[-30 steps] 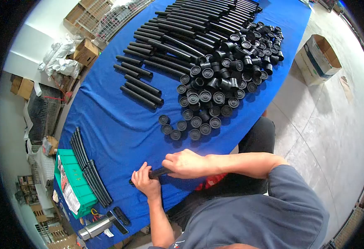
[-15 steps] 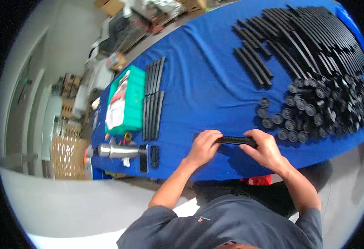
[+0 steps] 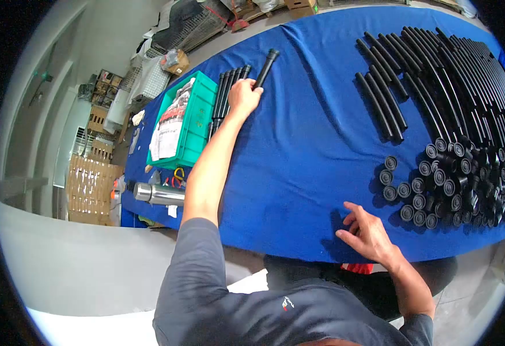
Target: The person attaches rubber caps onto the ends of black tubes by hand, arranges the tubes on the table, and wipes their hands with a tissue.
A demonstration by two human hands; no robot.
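Left hand [image 3: 244, 99] has fingers closed round a tube [image 3: 265, 69], far left, just right of the row [image 3: 225, 89] (right hand [image 3: 367, 233] half-open, empty, over near cloth [image 3: 298, 173]); best squared parallel to its neighbours, without nudging them.

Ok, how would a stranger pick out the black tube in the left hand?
On the blue tablecloth, find the green bin and the row of capped black tubes along its right side. Just right of that row, the left hand holds one black tube by its near end. Its capped far end reaches higher in the picture than theirs.
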